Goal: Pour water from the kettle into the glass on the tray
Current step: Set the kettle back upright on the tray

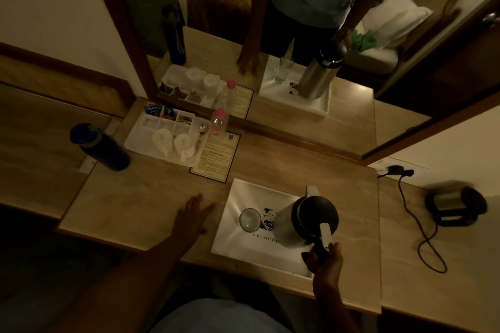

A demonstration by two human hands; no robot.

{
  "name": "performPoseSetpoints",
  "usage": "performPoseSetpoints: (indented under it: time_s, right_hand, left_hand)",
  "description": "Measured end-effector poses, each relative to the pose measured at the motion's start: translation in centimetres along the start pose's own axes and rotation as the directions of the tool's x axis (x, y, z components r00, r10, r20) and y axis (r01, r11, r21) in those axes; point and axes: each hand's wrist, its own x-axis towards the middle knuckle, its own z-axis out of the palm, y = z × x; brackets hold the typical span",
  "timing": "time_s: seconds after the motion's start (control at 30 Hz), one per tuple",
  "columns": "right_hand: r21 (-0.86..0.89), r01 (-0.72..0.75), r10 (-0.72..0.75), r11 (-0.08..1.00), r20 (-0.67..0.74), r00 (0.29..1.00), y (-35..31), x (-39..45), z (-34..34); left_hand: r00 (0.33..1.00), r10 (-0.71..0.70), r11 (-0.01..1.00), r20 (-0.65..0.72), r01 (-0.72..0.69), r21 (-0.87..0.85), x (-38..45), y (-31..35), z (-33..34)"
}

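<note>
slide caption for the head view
Right hand holds the kettle beside the glass on the tray.

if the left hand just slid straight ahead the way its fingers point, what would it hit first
Probably the printed card lying flat beside the cup tray. The left hand rests flat on the desk, fingers pointing away and slightly right, with bare desk between. Depth is hard to judge here.

Steel kettle (303, 220), black lid, stands on the white tray (243, 249), tilted slightly toward the glass. Clear glass (249, 220) upright just left of it, apparently empty.
</note>
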Motion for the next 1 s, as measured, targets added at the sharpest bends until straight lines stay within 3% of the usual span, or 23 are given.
performPoseSetpoints:
  time_s: [0.13,0.7,0.8,0.93,1.0]
  right_hand:
    - [0.042,-0.029,0.032,0.999,-0.073,0.997,0.7,0.5,0.4]
    - [0.169,-0.041,0.068,0.985,-0.159,0.985,2.1,-0.2,-0.3]
    - [0.126,-0.002,0.017,0.992,-0.115,0.993,2.5,-0.2,-0.7]
    - [-0.075,0.129,-0.134,0.989,-0.067,0.989,3.0,0.1,-1.5]
    - [-0.135,0.136,-0.155,0.982,-0.138,0.978,3.0,0.2,-1.8]
  left_hand:
    - [1.0,0.01,1.0,-0.006,-0.01,0.016,0.0,0.0,0.1]
    - [1.0,0.004,1.0,0.005,-0.004,-0.012,-0.3,0.3,-0.1]
    - [1.0,0.005,1.0,-0.002,-0.005,-0.007,-0.3,0.2,0.0]
    - [1.0,0.007,1.0,-0.014,-0.007,-0.005,-0.3,0.2,-0.1]
    - [1.0,0.016,1.0,-0.027,-0.017,-0.021,-0.5,0.1,0.0]
